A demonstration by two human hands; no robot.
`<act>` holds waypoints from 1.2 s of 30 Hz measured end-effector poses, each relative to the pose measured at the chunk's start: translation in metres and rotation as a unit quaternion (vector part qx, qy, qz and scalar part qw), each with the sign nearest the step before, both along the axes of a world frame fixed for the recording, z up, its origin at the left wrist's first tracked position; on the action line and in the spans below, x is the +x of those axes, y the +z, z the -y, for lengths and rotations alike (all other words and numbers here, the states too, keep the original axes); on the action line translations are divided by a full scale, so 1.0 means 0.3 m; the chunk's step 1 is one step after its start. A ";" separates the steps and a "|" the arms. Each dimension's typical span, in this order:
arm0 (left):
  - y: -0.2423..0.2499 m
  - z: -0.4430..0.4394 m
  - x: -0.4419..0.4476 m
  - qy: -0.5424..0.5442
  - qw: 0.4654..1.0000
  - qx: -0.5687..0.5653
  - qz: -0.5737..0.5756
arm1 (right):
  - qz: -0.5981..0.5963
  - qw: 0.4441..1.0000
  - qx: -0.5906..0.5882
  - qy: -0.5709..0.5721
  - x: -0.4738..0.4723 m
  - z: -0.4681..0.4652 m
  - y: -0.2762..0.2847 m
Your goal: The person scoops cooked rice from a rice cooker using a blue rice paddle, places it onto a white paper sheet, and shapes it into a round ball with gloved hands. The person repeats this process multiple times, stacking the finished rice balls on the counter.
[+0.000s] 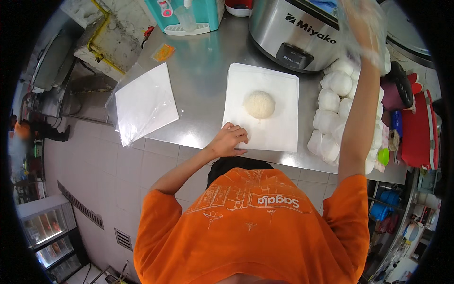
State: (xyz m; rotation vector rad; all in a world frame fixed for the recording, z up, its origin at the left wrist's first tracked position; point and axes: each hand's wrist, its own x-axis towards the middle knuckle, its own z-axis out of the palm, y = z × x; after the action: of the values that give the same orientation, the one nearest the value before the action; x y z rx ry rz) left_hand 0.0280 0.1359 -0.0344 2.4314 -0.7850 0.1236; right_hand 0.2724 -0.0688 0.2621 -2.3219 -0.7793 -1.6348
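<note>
A smooth dome of white rice [260,104] sits on a stack of white paper sheets [273,136]. My left hand [231,140] rests at the stack's front left corner, fingers curled over the paper and thumb by its front edge; whether it grips a sheet is unclear. My right hand [363,21], in a clear plastic glove, is raised beside the steel Miyako cooker [271,30] at the top right. Its fingers are blurred and cut off by the picture's rim. Several rounded white-wrapped bundles [328,120] are piled under my right forearm.
More white sheets in clear plastic [147,103] overhang the steel table's [198,88] left front edge. Behind are an orange packet [164,52], a turquoise dispenser [211,16] and a bowl [238,9]. A red bag [418,131] and a green cup [383,156] stand right. Another person [32,127] is far left.
</note>
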 end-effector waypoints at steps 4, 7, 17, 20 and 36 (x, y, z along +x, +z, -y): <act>-0.016 -0.012 0.013 -0.034 0.999 0.018 0.014 | -0.218 0.965 0.023 0.141 -0.148 0.064 -0.184; -0.022 -0.022 0.014 -0.039 0.999 -0.008 0.001 | -0.400 0.865 0.164 0.253 -0.247 0.086 -0.353; 0.126 -0.023 0.066 0.093 0.992 -0.072 0.039 | -0.526 0.780 -0.142 0.307 -0.479 0.030 -0.723; 0.187 -0.062 0.039 0.254 0.949 -0.124 0.142 | -0.563 0.768 -0.137 0.274 -0.453 0.014 -0.775; -0.010 -0.250 0.270 0.246 0.795 -0.272 -0.484 | -0.473 0.821 -0.154 0.278 -0.551 0.125 -0.844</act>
State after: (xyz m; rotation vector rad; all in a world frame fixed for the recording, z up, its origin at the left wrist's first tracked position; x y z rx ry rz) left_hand 0.1092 0.2108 -0.0375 1.7097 0.3285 -0.5848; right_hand 0.1071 -0.1063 0.0088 -2.3227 -1.2974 -0.0390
